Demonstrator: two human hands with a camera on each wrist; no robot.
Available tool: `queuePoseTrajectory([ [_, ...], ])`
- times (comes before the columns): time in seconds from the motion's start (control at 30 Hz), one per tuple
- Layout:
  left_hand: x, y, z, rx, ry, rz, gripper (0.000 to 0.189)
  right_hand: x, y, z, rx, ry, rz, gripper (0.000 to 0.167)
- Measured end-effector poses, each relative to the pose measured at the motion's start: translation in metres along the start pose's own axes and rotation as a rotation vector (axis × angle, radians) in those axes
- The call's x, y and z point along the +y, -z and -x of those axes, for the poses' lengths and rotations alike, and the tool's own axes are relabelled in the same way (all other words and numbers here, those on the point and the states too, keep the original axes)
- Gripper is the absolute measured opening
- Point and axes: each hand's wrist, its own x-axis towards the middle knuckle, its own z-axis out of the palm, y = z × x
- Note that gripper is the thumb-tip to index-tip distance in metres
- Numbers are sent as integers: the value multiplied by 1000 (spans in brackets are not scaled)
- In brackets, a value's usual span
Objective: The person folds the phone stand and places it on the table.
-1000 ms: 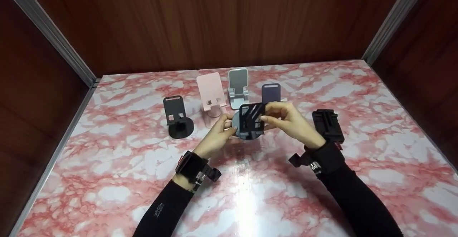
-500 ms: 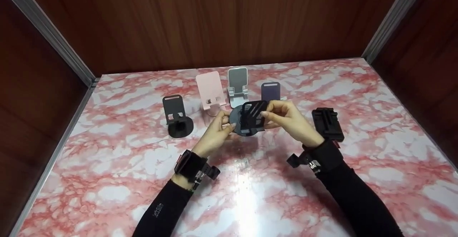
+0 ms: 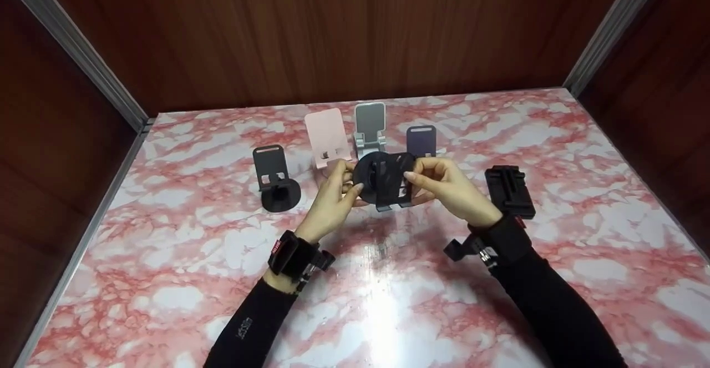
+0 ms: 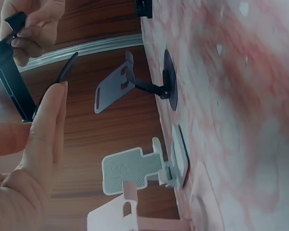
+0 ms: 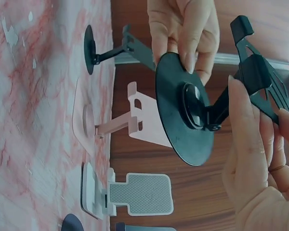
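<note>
Both hands hold a black phone stand (image 3: 394,182) above the middle of the table. My left hand (image 3: 327,204) pinches the edge of its round base (image 5: 168,103) between thumb and fingers. On the other side, my right hand (image 3: 455,193) grips the slotted back plate, thumb in front and fingers behind. An arm with a hinge joins base and plate, as the right wrist view shows. The plate stands tilted away from the base, its small lip pointing down toward the person in the head view.
Behind the hands stand a pink phone stand (image 3: 326,135), a grey-and-white one (image 3: 370,124) and a purple one (image 3: 421,139). Another black stand (image 3: 270,168) is at left. A folded black stand (image 3: 509,190) lies right, near the right wrist. Wood panels (image 3: 355,35) enclose the table.
The held stand has turned, its base swinging up and to the left while the plate's lip comes down toward the person. My left hand has risen slightly; the right hand keeps its place.
</note>
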Motion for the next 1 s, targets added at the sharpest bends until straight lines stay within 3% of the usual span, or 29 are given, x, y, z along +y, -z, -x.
queuePoseTrajectory([
  [0.37, 4, 1, -2, 80, -173, -300, 19, 1, 2, 2, -84, -28, 23, 22],
  [0.67, 5, -1, -1, 109, -224, -381, 18, 2, 2, 2, -140, -45, 17, 22],
  [1.0, 7, -2, 0, 144, -297, -477, 16, 4, 1, 1, -173, -116, -46, 19],
])
